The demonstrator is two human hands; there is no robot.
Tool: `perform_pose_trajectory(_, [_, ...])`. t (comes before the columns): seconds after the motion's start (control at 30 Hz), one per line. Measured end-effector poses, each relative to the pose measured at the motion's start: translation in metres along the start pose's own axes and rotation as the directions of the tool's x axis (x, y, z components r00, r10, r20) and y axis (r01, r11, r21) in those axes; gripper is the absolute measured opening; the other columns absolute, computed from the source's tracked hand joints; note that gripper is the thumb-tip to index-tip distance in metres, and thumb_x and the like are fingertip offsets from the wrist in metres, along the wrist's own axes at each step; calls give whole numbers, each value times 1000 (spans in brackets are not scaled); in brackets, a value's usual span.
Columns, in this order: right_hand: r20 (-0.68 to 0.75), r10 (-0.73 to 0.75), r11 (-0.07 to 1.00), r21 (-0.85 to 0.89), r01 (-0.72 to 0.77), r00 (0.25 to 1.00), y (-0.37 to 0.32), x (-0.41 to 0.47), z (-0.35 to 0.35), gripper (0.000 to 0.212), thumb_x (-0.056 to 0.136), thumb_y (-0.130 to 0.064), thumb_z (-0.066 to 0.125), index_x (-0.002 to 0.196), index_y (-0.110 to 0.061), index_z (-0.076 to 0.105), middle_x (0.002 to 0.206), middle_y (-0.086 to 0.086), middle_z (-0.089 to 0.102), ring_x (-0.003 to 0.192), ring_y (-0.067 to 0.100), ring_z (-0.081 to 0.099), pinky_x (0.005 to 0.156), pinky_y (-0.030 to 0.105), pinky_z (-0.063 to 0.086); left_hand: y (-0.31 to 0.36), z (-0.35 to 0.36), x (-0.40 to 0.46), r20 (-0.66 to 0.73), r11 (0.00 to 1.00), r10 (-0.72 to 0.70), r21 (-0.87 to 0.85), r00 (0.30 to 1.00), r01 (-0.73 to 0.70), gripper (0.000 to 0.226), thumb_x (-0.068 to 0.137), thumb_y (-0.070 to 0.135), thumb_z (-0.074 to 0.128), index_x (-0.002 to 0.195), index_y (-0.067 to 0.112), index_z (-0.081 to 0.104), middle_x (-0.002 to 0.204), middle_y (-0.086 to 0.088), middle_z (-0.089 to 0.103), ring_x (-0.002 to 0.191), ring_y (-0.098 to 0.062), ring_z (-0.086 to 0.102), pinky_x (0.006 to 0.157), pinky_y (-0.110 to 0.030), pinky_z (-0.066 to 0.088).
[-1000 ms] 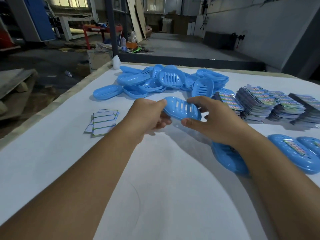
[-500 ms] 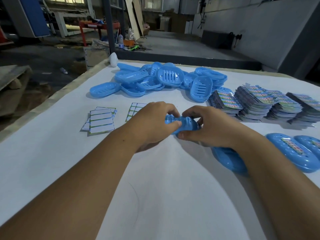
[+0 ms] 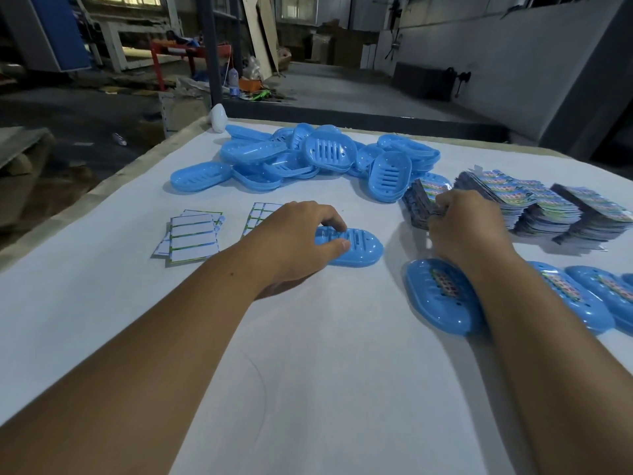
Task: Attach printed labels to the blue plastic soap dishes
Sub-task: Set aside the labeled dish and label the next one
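The left hand [image 3: 294,241] grips a blue dish [image 3: 356,250] that lies flat on the white table [image 3: 308,371], in the middle. The right hand [image 3: 469,228] reaches the label stacks [image 3: 534,207] on the right, fingers curled at the nearest stack, but I cannot tell if it holds a label. More dishes are piled far back [image 3: 308,156], and labeled ones [image 3: 442,296] lie near right.

The table cover [image 3: 102,303] is white. The soap dish [image 3: 363,250] in the middle is light blue with a row of thin slots. The pile of dishes [image 3: 318,156] at the back is the same light blue, with slots too. The dish [image 3: 431,296] near the front has a sticker with many bright colours on it. The stacks of labels [image 3: 534,207] are shiny, with blue, green and pink bits. The small sheets [image 3: 193,238] are white with green edges and thin lines.
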State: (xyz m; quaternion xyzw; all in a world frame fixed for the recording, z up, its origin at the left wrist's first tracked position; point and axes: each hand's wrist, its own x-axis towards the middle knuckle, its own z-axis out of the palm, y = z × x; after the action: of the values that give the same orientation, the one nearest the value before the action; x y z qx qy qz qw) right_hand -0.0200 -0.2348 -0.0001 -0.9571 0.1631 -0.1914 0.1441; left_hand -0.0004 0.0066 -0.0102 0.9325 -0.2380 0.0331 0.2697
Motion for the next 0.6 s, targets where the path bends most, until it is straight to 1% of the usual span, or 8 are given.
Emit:
perform_pose_trajectory(0.03, [-5, 1, 1000, -11, -1, 1000, 1, 1, 2, 21, 85, 0, 52, 69, -12, 58, 68, 10, 58, 77, 40, 55, 57, 34, 34, 0, 0, 0, 1, 1000, 1, 5, 1000, -1, 24, 91, 51, 66, 113, 42, 63, 107, 17, 55, 101, -8, 50, 79, -27, 36])
perform_pose_trajectory(0.07, [-10, 4, 1000, -16, -4, 1000, 2, 1, 2, 23, 84, 0, 52, 65, -12, 58, 65, 10, 57, 73, 39, 54, 56, 33, 32, 0, 0, 0, 1, 1000, 4, 10, 1000, -4, 25, 91, 51, 66, 113, 42, 63, 107, 17, 55, 101, -8, 50, 79, -27, 36])
perform_pose_trajectory(0.2, [-78, 3, 1000, -12, -4, 997, 4, 1, 2, 23, 88, -8, 52, 68, -13, 63, 70, 8, 62, 73, 38, 54, 58, 32, 40, 0, 0, 2, 2, 1000, 6, 13, 1000, -6, 25, 90, 52, 66, 113, 42, 63, 107, 16, 55, 99, -8, 50, 74, -26, 35])
perform_pose_trajectory(0.33, [-104, 103, 995, 22, -102, 989, 3, 2, 3, 24, 84, -5, 45, 63, -13, 52, 65, 0, 53, 66, 32, 46, 50, 28, 27, 1, 1, 2, 0, 1000, -2, 9, 1000, 2, 27, 90, 52, 66, 115, 42, 62, 106, 17, 54, 99, -8, 51, 75, -26, 38])
perform_pose_trajectory(0.4, [-132, 136, 990, 52, -130, 982, 1, 1, -1, 25, 87, -7, 46, 63, -13, 49, 67, 3, 55, 59, 29, 43, 52, 29, 27, 1, 1, 2, -9, 1000, -2, 6, 1000, 2, 27, 90, 52, 66, 115, 41, 62, 107, 16, 54, 101, -8, 51, 78, -28, 38])
perform_pose_trajectory(0.47, [-203, 130, 991, 68, -119, 970, -3, -2, -4, 26, 94, -16, 47, 72, -14, 60, 76, 6, 62, 65, 31, 49, 59, 32, 34, 2, 2, 1, -14, 1000, -6, 15, 1000, 6, 26, 91, 52, 66, 114, 41, 63, 109, 15, 55, 102, -9, 49, 81, -28, 37])
perform_pose_trajectory(0.53, [-283, 113, 990, 111, -85, 952, -7, -5, -9, 25, 96, -26, 49, 91, -18, 73, 85, 5, 66, 76, 32, 54, 67, 34, 38, 3, 2, 1, -40, 1000, 5, 30, 999, -3, 23, 92, 50, 65, 111, 39, 65, 109, 14, 55, 102, -8, 45, 83, -28, 35])
perform_pose_trajectory(0.6, [-334, 70, 979, 205, 0, 940, -10, -6, -13, 28, 95, -29, 51, 104, -20, 76, 96, 3, 73, 85, 27, 61, 72, 32, 44, 6, 4, 1, -102, 999, 33, 23, 994, -30, 18, 95, 48, 61, 104, 34, 69, 107, 13, 60, 100, -8, 47, 81, -26, 33])
